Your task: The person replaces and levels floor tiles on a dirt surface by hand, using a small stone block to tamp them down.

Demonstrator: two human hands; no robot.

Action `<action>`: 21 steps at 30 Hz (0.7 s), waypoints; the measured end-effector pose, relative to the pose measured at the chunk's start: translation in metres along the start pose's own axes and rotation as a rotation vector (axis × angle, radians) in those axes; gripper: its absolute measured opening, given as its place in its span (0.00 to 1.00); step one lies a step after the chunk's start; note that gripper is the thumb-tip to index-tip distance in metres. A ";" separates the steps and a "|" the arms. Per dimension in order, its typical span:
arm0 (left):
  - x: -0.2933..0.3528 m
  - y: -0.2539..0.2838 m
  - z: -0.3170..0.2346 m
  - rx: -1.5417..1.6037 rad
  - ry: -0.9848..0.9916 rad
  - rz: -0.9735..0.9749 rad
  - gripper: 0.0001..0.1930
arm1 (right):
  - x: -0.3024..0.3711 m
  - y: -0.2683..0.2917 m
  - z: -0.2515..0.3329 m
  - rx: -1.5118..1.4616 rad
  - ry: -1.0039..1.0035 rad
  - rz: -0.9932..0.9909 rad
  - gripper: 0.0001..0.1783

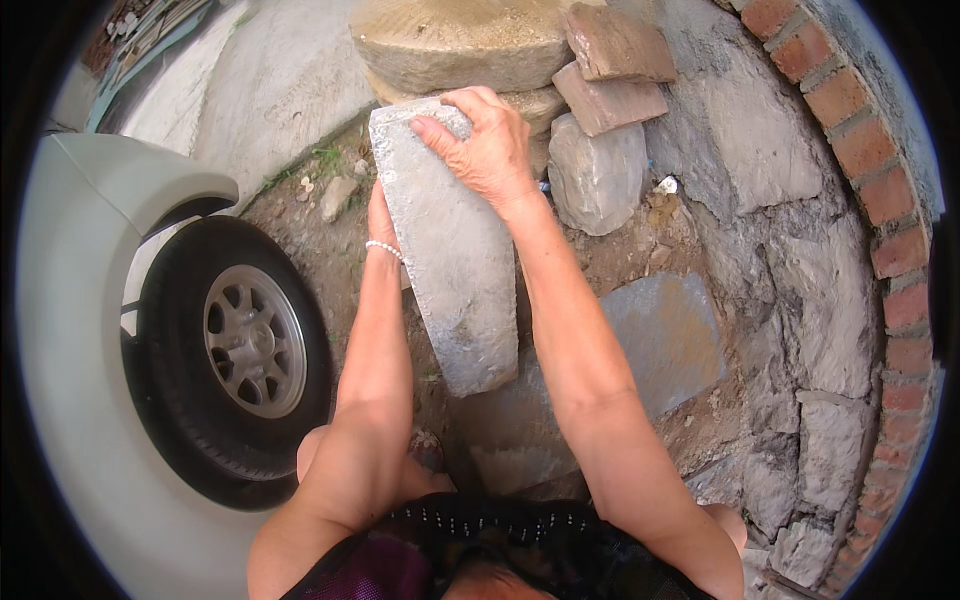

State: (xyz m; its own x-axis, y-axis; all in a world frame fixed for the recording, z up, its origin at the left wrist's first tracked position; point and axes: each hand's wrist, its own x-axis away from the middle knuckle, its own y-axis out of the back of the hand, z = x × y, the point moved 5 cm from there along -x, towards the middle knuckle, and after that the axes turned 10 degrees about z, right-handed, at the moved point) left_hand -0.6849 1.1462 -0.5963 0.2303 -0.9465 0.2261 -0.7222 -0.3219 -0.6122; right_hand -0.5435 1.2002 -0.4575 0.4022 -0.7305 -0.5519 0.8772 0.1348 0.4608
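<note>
Both my hands hold a long grey stone slab (455, 250), wider in its middle and tilted, with its narrower end toward me. My right hand (490, 145) grips the far end, its thumb on the top face and its fingers bent over the edge. Along the slab's left side is my left hand (383, 222), with a white beaded bracelet at the wrist; its fingers are hidden behind the stone. Just beyond the slab lies a big tan stone (460, 50) on top of another stone.
A car wheel (255, 340) under a pale fender (85, 260) stands close on the left. Two reddish stone blocks (615, 70) rest above a pale boulder (597, 175). Flat slabs (665, 340) lie on the dirt below. A stone wall with a brick edge (888, 200) curves along the right.
</note>
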 end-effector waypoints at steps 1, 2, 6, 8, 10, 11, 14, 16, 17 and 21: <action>0.004 0.000 -0.001 -0.004 -0.011 -0.003 0.28 | 0.005 0.003 0.005 -0.020 0.030 -0.013 0.27; 0.008 0.001 -0.002 -0.010 -0.024 -0.012 0.28 | 0.009 0.005 0.011 -0.039 0.059 -0.027 0.27; 0.029 -0.003 -0.007 -0.016 -0.051 -0.005 0.28 | 0.034 0.013 0.032 -0.026 0.147 -0.074 0.27; 0.040 -0.005 -0.011 -0.032 -0.064 0.000 0.28 | 0.045 0.015 0.047 -0.079 0.131 -0.042 0.28; 0.051 -0.008 -0.017 -0.041 -0.076 0.010 0.28 | 0.056 0.020 0.060 -0.055 0.143 -0.086 0.29; 0.057 -0.008 -0.019 -0.043 -0.079 0.012 0.28 | 0.061 0.018 0.064 -0.061 0.140 -0.022 0.30; 0.074 -0.011 -0.029 -0.047 -0.093 0.030 0.28 | 0.081 0.023 0.084 -0.029 0.153 -0.051 0.31; 0.090 -0.013 -0.045 -0.073 -0.105 0.029 0.28 | 0.094 0.020 0.099 -0.125 0.105 0.055 0.32; 0.098 -0.015 -0.047 -0.075 -0.097 0.035 0.28 | 0.101 0.018 0.103 -0.116 0.107 0.061 0.32; 0.132 -0.015 -0.065 -0.088 -0.094 0.061 0.28 | 0.119 0.008 0.128 -0.136 0.139 0.072 0.33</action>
State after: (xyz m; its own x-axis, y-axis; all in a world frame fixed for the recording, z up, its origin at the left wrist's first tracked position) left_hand -0.6863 1.0276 -0.5082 0.2414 -0.9634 0.1161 -0.7901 -0.2646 -0.5529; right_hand -0.5220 1.0284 -0.4300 0.4892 -0.6178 -0.6156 0.8684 0.2794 0.4097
